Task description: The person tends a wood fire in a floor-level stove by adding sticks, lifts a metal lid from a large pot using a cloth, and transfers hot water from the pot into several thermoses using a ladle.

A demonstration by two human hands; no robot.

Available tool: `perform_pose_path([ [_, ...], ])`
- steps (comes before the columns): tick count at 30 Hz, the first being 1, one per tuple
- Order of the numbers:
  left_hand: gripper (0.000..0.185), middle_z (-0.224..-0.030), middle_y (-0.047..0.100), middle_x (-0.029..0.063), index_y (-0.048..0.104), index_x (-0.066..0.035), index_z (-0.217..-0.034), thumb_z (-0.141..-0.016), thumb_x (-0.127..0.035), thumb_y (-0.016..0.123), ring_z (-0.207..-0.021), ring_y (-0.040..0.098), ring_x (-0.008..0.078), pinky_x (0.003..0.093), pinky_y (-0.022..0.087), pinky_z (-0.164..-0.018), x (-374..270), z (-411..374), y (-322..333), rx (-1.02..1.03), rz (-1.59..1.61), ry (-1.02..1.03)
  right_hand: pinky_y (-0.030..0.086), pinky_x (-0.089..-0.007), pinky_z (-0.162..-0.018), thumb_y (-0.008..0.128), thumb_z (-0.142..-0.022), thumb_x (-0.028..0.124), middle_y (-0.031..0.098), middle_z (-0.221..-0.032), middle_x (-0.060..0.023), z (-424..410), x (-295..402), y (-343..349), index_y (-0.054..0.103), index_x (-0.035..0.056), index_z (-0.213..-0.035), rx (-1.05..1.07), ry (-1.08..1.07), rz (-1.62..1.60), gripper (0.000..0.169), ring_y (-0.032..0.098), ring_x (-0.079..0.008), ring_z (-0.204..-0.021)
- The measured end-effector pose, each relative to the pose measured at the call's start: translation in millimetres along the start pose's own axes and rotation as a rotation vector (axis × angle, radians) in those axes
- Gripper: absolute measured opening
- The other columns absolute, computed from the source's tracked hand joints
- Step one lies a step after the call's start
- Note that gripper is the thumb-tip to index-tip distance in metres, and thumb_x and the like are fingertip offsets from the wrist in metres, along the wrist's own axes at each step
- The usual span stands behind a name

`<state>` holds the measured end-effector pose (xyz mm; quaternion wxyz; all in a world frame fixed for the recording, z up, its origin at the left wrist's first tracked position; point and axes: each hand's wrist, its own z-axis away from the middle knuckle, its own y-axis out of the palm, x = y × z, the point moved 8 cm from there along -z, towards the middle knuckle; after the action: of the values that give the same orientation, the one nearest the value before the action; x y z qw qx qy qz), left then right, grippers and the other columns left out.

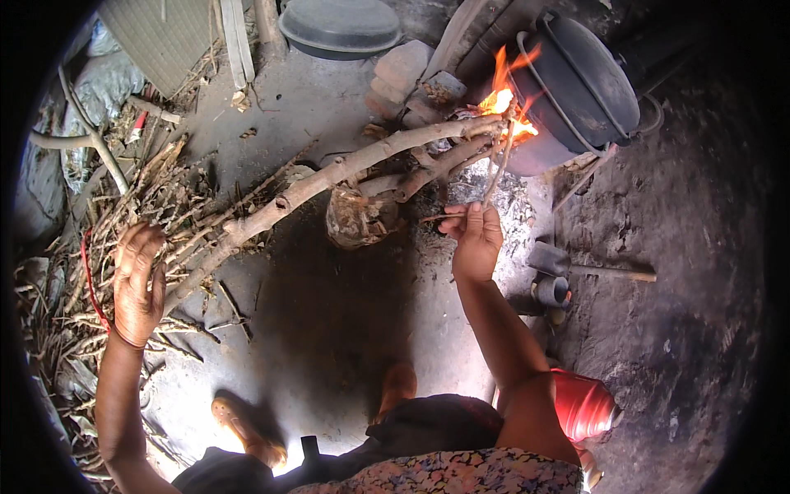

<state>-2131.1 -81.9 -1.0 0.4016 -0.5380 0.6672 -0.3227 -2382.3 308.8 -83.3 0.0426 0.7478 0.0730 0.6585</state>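
My right hand grips thin sticks whose upper ends reach the fire. Beside the flames a dark lidded metal pot stands over the hearth. A long thick branch runs from the woodpile at lower left to the fire, with shorter logs under its far end. My left hand is raised at the edge of the heap of thin twigs, fingers slightly bent; whether it touches a twig is not clear.
A lidded basin stands at the back near bricks. A crumpled plastic bag lies under the branch. At right are a small shovel, a metal cup and a red container. Plastic sacks lie at upper left.
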Motion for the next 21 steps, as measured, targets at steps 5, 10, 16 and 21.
perform_pose_path([
  [5, 0.043, -0.119, 0.052, 0.0159, 0.053, -0.004, -0.115, -0.074, 0.009, 0.053, -0.117, 0.046, 0.0369, 0.0440, 0.035, -0.100, 9, 18, 11, 0.131, 0.020, -0.061, 0.051, -0.0251, -0.056, 0.042, -0.098, 0.020, 0.063, -0.082, -0.0104, 34, -17, 8, 0.049, 0.0039, -0.088, -0.014, 0.124, 0.035, 0.020, 0.058, -0.0119, -0.060],
  [10, 0.041, -0.115, 0.054, 0.0141, 0.057, -0.003, -0.107, -0.069, 0.012, 0.053, -0.115, 0.048, 0.0348, 0.0436, 0.036, -0.101, 9, 24, 17, 0.101, 0.052, -0.050, 0.051, -0.0275, -0.058, 0.041, -0.098, 0.023, 0.063, -0.082, -0.0103, 37, -30, -15, 0.049, 0.0032, -0.089, -0.100, 0.175, 0.037, 0.023, 0.059, -0.0133, -0.061],
  [16, 0.041, -0.113, 0.054, 0.0143, 0.058, -0.003, -0.106, -0.067, 0.011, 0.057, -0.111, 0.050, 0.0346, 0.0430, 0.038, -0.098, 2, 18, 28, 0.147, 0.099, -0.034, 0.053, -0.0257, -0.054, 0.043, -0.097, 0.020, 0.064, -0.081, -0.0140, -38, -32, -37, 0.048, -0.0017, -0.087, -0.178, 0.052, 0.082, 0.024, 0.059, -0.0151, -0.058],
  [21, 0.035, -0.107, 0.056, 0.0139, 0.058, -0.002, -0.101, -0.068, 0.010, 0.060, -0.105, 0.053, 0.0346, 0.0414, 0.040, -0.094, -8, 16, 28, 0.142, 0.123, 0.010, 0.055, -0.0273, -0.050, 0.042, -0.097, 0.019, 0.064, -0.079, -0.0162, -107, -42, -46, 0.048, -0.0055, -0.092, -0.284, 0.119, 0.082, 0.025, 0.061, -0.0184, -0.056],
])
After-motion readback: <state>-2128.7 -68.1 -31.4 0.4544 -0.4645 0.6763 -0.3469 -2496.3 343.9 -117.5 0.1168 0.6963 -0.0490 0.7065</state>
